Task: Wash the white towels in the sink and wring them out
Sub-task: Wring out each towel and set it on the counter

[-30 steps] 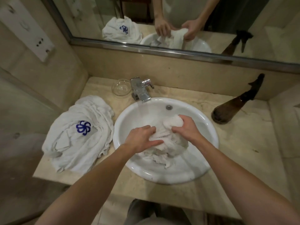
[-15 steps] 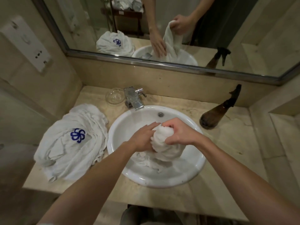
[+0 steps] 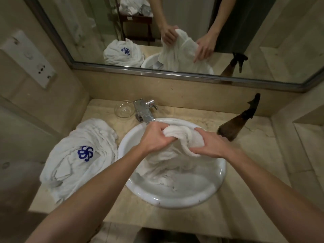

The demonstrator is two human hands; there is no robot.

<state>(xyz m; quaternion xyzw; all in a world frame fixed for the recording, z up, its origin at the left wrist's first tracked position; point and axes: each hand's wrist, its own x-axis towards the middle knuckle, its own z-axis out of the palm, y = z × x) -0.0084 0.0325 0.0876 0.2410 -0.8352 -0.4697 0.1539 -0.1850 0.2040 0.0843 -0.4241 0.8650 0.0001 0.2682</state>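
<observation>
White heap of towels (image 3: 77, 155) lies left of sink (image 3: 175, 200), probably touching.

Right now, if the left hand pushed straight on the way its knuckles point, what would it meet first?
Probably the faucet: the left hand, gripping the towel over the sink, points up-frame toward it. Depth is unclear.

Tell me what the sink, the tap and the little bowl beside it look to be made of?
Sink: probably glazed ceramic, glossy white with soft reflections on the rim.
Tap: polished, chrome-like metal, silvery and mirror-bright.
Bowl: clear glass by the look, though clear plastic is possible; the counter shows through it.
</observation>
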